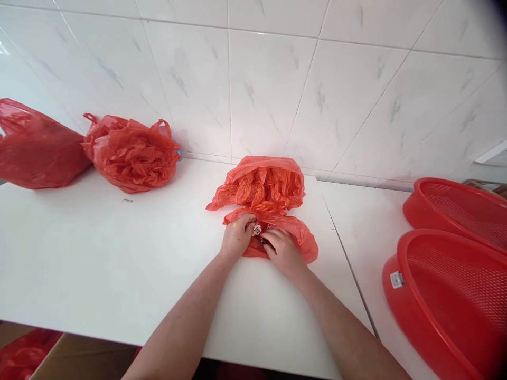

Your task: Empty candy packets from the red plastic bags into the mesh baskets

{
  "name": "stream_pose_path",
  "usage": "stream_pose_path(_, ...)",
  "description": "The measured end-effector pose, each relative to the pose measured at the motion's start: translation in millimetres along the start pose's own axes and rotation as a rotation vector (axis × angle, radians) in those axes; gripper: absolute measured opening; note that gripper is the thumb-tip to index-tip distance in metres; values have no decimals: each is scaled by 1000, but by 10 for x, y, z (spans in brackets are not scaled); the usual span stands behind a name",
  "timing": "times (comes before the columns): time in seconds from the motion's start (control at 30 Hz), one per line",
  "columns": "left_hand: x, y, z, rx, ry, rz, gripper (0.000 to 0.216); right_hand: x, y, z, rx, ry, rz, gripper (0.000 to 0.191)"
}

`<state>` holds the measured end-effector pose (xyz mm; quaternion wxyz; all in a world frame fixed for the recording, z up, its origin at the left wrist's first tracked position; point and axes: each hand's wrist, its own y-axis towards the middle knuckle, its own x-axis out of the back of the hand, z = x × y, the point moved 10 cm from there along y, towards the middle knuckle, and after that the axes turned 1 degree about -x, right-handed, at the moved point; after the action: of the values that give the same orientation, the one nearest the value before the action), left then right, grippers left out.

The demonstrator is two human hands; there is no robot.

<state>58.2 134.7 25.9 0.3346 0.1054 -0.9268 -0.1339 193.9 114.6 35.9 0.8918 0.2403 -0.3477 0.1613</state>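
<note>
Both my hands are inside the mouth of a red plastic bag (304, 240) lying on the white table. My left hand (238, 235) has its fingers curled at a small round pale piece with a dark pattern (257, 229). My right hand (283, 248) is closed, its fingertips on a small dark piece (263, 240) beside it; exactly what it grips is too small to make out. Just behind, a second red bag (273, 182) stands open, filled with crumpled red plastic.
Two full red bags, one bulging (39, 145) and one crumpled (134, 155), stand at the back left by the tiled wall (269, 79). Red mesh baskets (400, 311) occupy the right side. A cardboard box (83, 359) with red plastic sits below the table's front edge.
</note>
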Motion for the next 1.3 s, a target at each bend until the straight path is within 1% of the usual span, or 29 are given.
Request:
stream_pose_path(0.13, 30, -11, -31, 1, 104, 37, 24, -211, 11, -139, -130, 205, 189, 52)
stream_pose_path(0.2, 52, -12, -53, -15, 155, 37, 24, -248, 11, -171, -152, 276, 211, 58)
stream_pose_path(0.27, 73, -11, -72, -34, 195, 22, 24, -235, 9, -192, -164, 283, 181, 58)
stream_pose_path(0.33, 77, -8, -76, -45, 222, 14, 23, -201, -3, -200, -179, 265, 138, 54)
stream_pose_path(0.43, 67, -3, -70, -46, 238, 18, 21, -123, -28, -193, -198, 285, 76, 33)
stream_pose_path(0.53, 124, 0, -124, -75, 209, -31, 22, 36, -47, -222, -215, 341, -48, 15)
stream_pose_path(0.6, 147, -8, -217, -133, 172, -50, 22, 154, -73, -303, -255, 345, -154, 14)
stream_pose_path(0.63, 133, -18, -273, -170, 157, -37, 21, 195, -90, -355, -282, 342, -195, 15)
stream_pose_path(0.7, 48, -51, -381, -237, 142, 35, 19, 237, -127, -473, -353, 334, -249, 19)
stream_pose_path(0.77, -61, -98, -451, -275, 139, 119, 20, 240, -162, -590, -434, 322, -266, 23)
stream_pose_path(0.83, -128, -137, -483, -284, 123, 158, 27, 248, -185, -670, -490, 315, -279, 25)
stream_pose_path(0.93, -134, -148, -491, -272, 87, 134, 47, 269, -162, -682, -462, 354, -296, 25)
stream_pose_path(0.97, -140, -145, -492, -269, 80, 135, 47, 269, -148, -673, -442, 375, -294, 25)
stream_pose_path(1.0, -154, -141, -495, -267, 78, 146, 43, 262, -137, -666, -426, 392, -288, 24)
stream_pose_path(1.1, -219, -141, -528, -277, 76, 219, 17, 231, -130, -663, -420, 405, -265, 24)
stream_pose_path(1.13, -229, -145, -545, -283, 68, 234, 13, 223, -132, -662, -424, 401, -259, 23)
stream_pose_path(1.3, -232, -168, -596, -302, 42, 246, 8, 215, -131, -587, -407, 418, -229, 22)
